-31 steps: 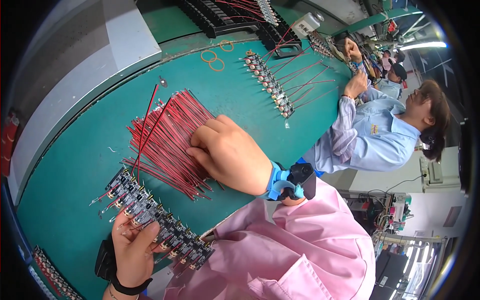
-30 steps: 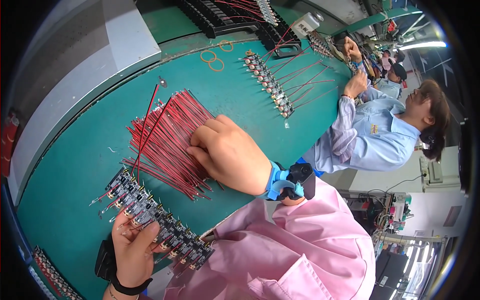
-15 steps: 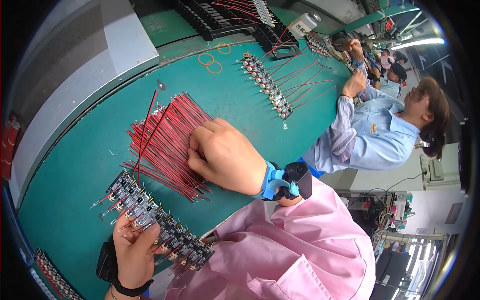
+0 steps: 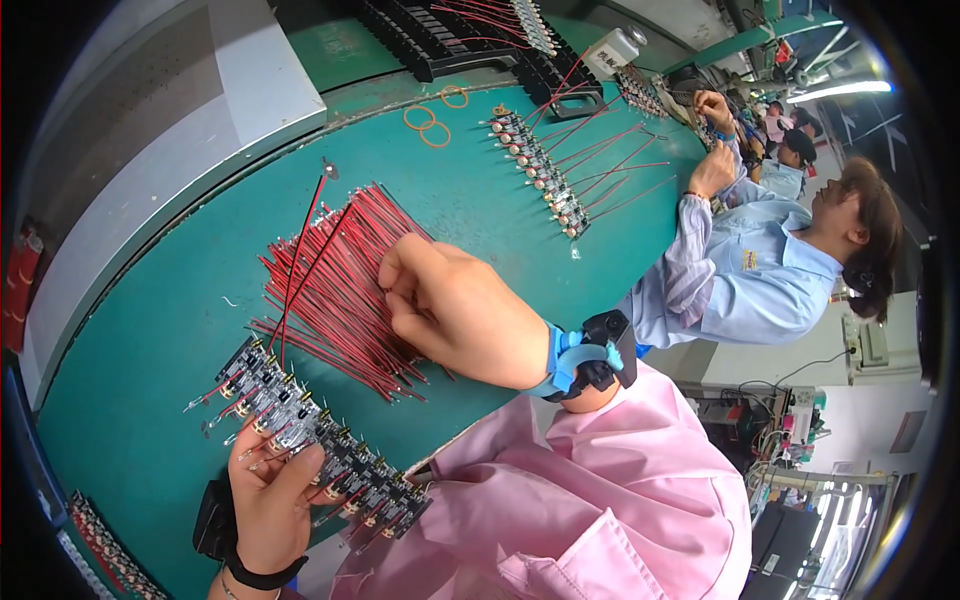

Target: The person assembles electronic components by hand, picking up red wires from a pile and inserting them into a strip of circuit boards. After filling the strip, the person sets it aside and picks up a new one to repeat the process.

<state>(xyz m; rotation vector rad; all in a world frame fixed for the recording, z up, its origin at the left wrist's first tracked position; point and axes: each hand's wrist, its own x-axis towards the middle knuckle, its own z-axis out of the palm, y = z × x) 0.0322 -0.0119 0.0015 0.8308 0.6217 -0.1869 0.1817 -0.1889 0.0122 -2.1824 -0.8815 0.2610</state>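
Observation:
My left hand (image 4: pixel 268 495) grips a strip of joined small circuit boards (image 4: pixel 290 410) near the table's front edge, with the thumb on top. Short red wires stick out along its lower side. Two longer wires, red and black, stand up from the strip's far end and cross the heap. Over the right side of a heap of red and black wires (image 4: pixel 335 285) rests my right hand (image 4: pixel 470 310), its fingers bent and pinched together. Whatever lies between those fingertips cannot be made out. A blue strap with a black device sits on my right wrist.
Farther right lies another board strip (image 4: pixel 540 172) with long red wires. Rubber bands (image 4: pixel 433 133) lie near the back edge, by black racks (image 4: pixel 440 50) and a white bottle (image 4: pixel 612 52). A co-worker (image 4: pixel 760 260) in light blue works at the right. More boards (image 4: pixel 110 550) lie lower left.
My right hand has shifted slightly, its wrist moving a little to the right and its fingers still bent over the heap. The left hand keeps its hold on the board strip.

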